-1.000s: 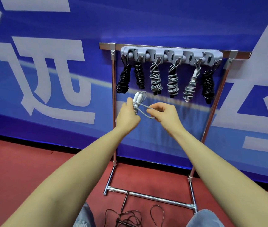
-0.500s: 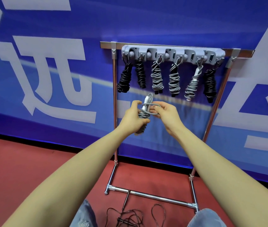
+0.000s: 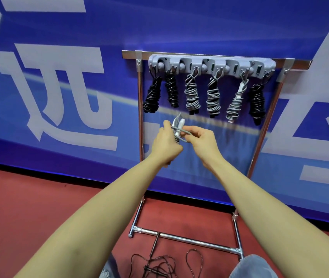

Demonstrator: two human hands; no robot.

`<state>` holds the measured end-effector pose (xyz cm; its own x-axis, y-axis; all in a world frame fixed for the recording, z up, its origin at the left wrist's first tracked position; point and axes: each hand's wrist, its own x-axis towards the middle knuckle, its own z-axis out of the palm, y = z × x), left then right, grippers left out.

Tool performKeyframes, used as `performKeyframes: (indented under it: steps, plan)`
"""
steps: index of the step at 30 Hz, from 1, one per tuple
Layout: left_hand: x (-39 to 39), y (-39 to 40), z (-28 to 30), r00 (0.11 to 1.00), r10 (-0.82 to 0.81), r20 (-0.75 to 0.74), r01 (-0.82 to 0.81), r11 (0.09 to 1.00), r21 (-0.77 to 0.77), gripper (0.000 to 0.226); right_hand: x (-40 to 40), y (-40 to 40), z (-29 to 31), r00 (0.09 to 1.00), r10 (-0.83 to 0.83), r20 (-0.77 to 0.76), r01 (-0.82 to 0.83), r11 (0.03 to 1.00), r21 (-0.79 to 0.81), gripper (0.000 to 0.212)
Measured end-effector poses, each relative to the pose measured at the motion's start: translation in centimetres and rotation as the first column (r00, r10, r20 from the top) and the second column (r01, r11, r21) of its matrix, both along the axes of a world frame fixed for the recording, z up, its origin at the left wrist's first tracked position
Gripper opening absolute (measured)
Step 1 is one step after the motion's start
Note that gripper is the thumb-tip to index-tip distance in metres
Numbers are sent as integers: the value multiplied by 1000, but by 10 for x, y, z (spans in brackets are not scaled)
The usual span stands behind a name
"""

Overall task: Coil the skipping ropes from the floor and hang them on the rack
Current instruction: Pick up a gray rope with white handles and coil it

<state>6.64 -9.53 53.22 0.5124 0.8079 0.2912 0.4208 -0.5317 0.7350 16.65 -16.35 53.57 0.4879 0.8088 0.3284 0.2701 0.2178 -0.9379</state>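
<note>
While my left hand (image 3: 164, 142) gripped the grey skipping rope with white handles (image 3: 178, 130) in front of the chrome rack (image 3: 139, 109), my right hand (image 3: 201, 140) had swung its strand of grey cord back out to the right and slightly lower than half a second before, when both hands were bunched close together over the bundle. My left fingers were curled round the bundle, with the white handle tips poking up above them; my right fingers (image 3: 189, 131) pinched the loose strand, which ran across the front of the handles. I judged that to be another wrap going round the coil, so this rope was not yet ready to hang. Six coiled ropes, three black and three grey, already hung from the grey plastic hook strip (image 3: 209, 65) along the top bar. One thin black skipping rope (image 3: 159, 263) lay loose and tangled on the red floor (image 3: 39, 207) by the rack's base, so at least one more remained to coil.
</note>
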Motion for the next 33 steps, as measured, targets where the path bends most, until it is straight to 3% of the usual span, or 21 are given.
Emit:
performKeyframes:
  steps: [2,4,7,12,15,19,22,25,30,31,33]
  plan:
    - [-3,5,5,991,-125,54,133,971,-199,44,2,0,1,1000,-5,19,5,1000,-21,44]
    - [-5,7,8,986,-159,42,164,949,-270,53,4,0,1,999,-3,49,5,999,-32,45]
    - [-5,8,8,988,-55,-144,42,995,-92,57,3,-1,1,999,0,40,1,1000,-21,38]
    - [-4,7,2,997,24,-78,-13,991,132,50,3,1,4,999,-45,22,45,999,-2,24]
    - [-3,0,-3,987,70,-143,-26,955,294,42,2,2,6,997,-78,-1,78,997,6,17]
    - [0,-5,-1,967,177,-184,-89,908,409,61,-6,-2,7,999,-48,-15,49,999,9,19]
    - [-1,-1,2,958,211,-196,-115,903,413,55,-9,-3,6,1000,1,3,-1,1000,0,26]
    - [-2,4,5,978,151,-146,-99,944,315,50,-11,-5,8,998,34,49,-33,999,-25,26]
    - [-7,6,9,996,36,-86,-14,969,245,76,-7,-7,15,987,63,146,-52,995,-83,31]
    - [-6,6,9,992,45,-116,-14,966,258,72,-7,-8,16,984,62,168,-47,995,-93,36]
    - [-6,3,11,975,108,-196,-49,957,286,44,-6,-6,12,979,43,198,-22,994,-106,36]
